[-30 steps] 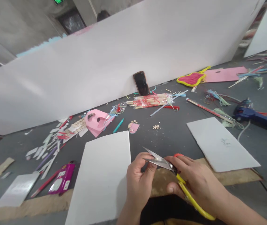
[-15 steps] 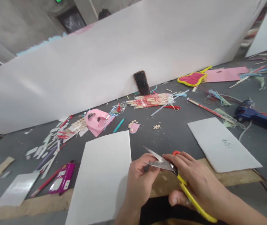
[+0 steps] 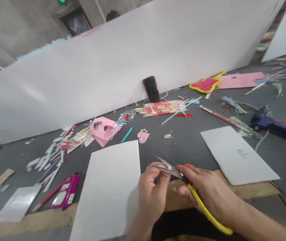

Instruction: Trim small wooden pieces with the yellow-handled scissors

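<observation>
My right hand [image 3: 205, 187] grips a pair of scissors [image 3: 203, 209] with yellow handles and a bit of red-orange near the fingers. The blades point left, slightly apart, over the fingertips of my left hand [image 3: 154, 190]. That hand is closed in a pinch at the blades; whatever sits between its fingers is too small or hidden to make out. A white board [image 3: 110, 187] lies left of my left hand. Beyond the blades are a small heap of pale pieces [image 3: 168, 136] and a little pink piece [image 3: 143, 137] with more pale bits around it.
A white board with writing [image 3: 240, 154] and a blue glue gun [image 3: 271, 122] lie to the right. A phone [image 3: 151, 89] leans on the white partition [image 3: 123, 60]. Wrapped sticks [image 3: 160, 108], a pink cut-out [image 3: 104, 132] and a purple packet [image 3: 66, 190] lie about the grey table.
The scissor blades have closed partway, and my right thumb has come up with the handle. My left hand stays nearly in place at the blades.
</observation>
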`<move>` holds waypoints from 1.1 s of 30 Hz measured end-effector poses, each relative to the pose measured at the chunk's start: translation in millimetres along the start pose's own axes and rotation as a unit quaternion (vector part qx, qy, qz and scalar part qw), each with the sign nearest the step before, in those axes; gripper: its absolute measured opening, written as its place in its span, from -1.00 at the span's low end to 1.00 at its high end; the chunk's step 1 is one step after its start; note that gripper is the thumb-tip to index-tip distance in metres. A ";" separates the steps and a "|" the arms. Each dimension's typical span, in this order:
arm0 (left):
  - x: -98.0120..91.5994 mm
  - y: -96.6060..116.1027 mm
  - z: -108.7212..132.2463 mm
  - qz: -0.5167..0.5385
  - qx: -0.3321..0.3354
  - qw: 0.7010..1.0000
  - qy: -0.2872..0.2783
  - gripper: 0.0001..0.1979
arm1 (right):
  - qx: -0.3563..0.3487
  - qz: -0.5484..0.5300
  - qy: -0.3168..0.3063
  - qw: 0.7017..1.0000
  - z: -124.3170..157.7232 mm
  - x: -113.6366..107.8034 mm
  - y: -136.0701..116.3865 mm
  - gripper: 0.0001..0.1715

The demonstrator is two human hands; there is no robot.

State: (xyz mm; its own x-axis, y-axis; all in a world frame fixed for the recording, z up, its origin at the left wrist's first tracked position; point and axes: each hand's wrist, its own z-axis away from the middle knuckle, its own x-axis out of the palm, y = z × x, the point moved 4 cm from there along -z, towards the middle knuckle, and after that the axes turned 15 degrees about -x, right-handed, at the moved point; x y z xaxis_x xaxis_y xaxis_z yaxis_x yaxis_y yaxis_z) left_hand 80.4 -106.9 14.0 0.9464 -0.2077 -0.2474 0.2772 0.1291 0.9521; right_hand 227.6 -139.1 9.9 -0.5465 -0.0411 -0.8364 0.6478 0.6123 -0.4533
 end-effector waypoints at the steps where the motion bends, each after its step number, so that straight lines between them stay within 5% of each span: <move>1: 0.4 0.2 -0.2 0.002 -0.006 1.000 0.002 -0.76 | 0.010 -0.012 -0.007 1.000 -0.6 0.7 0.6 -0.53; 15: 6.2 -9.4 -10.7 0.074 -0.014 0.997 -0.015 -0.77 | 0.053 -0.075 -0.045 0.995 -2.6 -1.0 6.4 -0.68; 19: 3.7 -9.7 -8.8 0.024 -0.014 1.000 0.000 -0.75 | 0.057 -0.088 -0.046 0.993 -3.7 -1.6 5.7 -0.68; 27: -7.1 0.1 -0.8 -0.155 0.151 0.966 0.141 -0.92 | 0.032 -0.015 -0.007 0.999 -1.5 1.1 5.1 -0.61; 33: -6.8 6.7 4.2 -0.182 0.201 0.951 0.150 -0.87 | 0.012 0.040 -0.017 0.999 1.2 -0.5 3.0 -0.44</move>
State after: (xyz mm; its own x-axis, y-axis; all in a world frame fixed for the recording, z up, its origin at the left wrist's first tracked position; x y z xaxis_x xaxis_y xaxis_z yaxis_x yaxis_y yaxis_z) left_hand 75.1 -108.7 22.8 0.8217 0.1252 -0.5561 0.5661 -0.2926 0.7706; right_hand 230.5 -138.2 8.6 -0.4748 -0.0202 -0.8799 0.7015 0.5951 -0.3922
